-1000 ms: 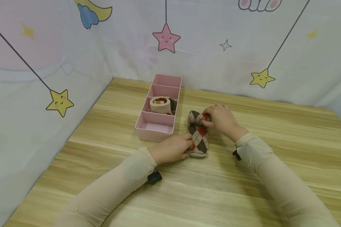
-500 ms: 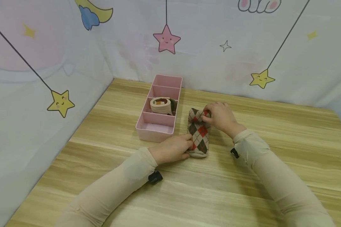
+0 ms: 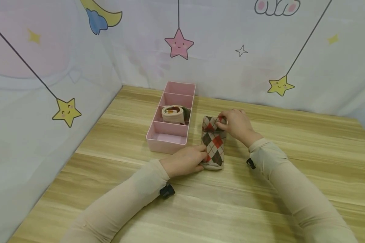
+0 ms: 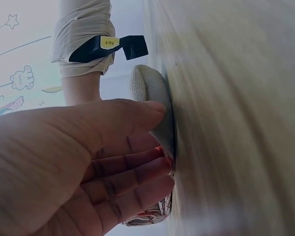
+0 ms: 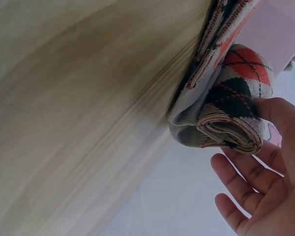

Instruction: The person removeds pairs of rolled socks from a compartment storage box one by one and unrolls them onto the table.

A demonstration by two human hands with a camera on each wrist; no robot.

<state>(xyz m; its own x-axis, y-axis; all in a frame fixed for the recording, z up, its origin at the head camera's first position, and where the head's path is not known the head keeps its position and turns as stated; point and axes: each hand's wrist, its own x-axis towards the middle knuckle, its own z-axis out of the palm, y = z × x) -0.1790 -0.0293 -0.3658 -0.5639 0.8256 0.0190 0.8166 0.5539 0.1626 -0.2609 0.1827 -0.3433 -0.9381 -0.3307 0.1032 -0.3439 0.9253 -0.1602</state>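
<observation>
An argyle sock [image 3: 213, 146] in beige, red and dark green lies lengthwise on the table, layered, its far end rolled over. My right hand [image 3: 238, 126] pinches the right side of that roll [image 5: 236, 108]; in the right wrist view the thumb presses on it from outside, and the other fingers spread behind and below. At the near end, my left hand [image 3: 184, 161] holds the sock's left edge. The left wrist view has its thumb [image 4: 137, 115] on the plain beige end and its fingertips against the patterned cloth.
Left of the sock stands a pink divided box [image 3: 167, 147]. One of its middle compartments holds a rolled beige sock [image 3: 172, 117] with a dark green part; the nearest compartment is bare. A printed curtain [image 3: 219, 67] rises behind the table [image 3: 109, 135].
The rolled far end has become straighter and flatter across. My right hand has shifted slightly with it, while the left keeps its place on the near end.
</observation>
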